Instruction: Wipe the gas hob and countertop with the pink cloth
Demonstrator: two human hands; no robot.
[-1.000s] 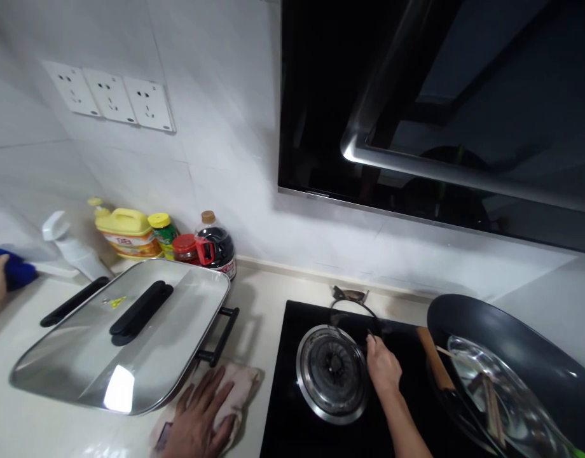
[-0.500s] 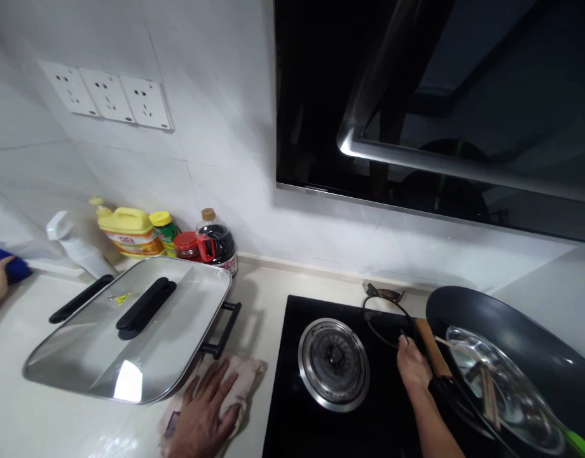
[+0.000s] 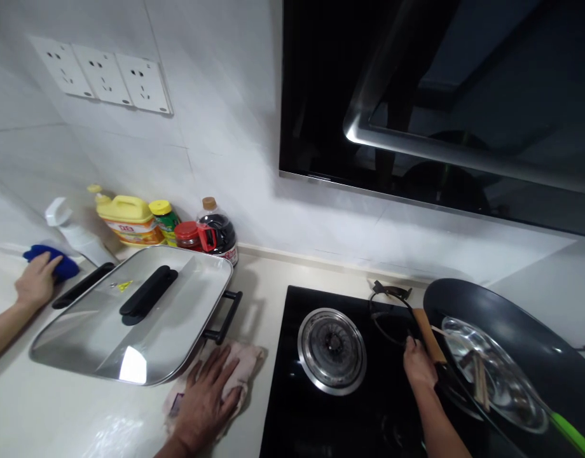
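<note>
My left hand [image 3: 204, 401] lies flat, fingers spread, on a folded pale pink cloth [image 3: 247, 369] on the white counter. Just beyond is a rectangular pan with a glass lid [image 3: 95, 324], black lid handle and black side handles. My right hand [image 3: 419, 366] is closed on the rim of a black pot-support ring [image 3: 374, 321], which stands tilted up over the right of the black hob [image 3: 297, 432]. Close by is the wooden handle [image 3: 430, 336] of a large dark wok [image 3: 507, 321]. Part of the ring is hidden behind my fingers and the handle.
Another person's hand [image 3: 35, 280] presses a blue cloth [image 3: 66, 268] at far left. Behind the pan stand a spray bottle [image 3: 77, 232], a yellow jug [image 3: 130, 219] and a dark sauce bottle [image 3: 220, 232]. The left burner [image 3: 331, 350] lacks a ring. A range hood [image 3: 321, 127] hangs above.
The other person's hand has moved right with the blue cloth, towards the spray bottle. The view has shifted slightly. My left hand stays on the cloth and my right hand stays on the ring.
</note>
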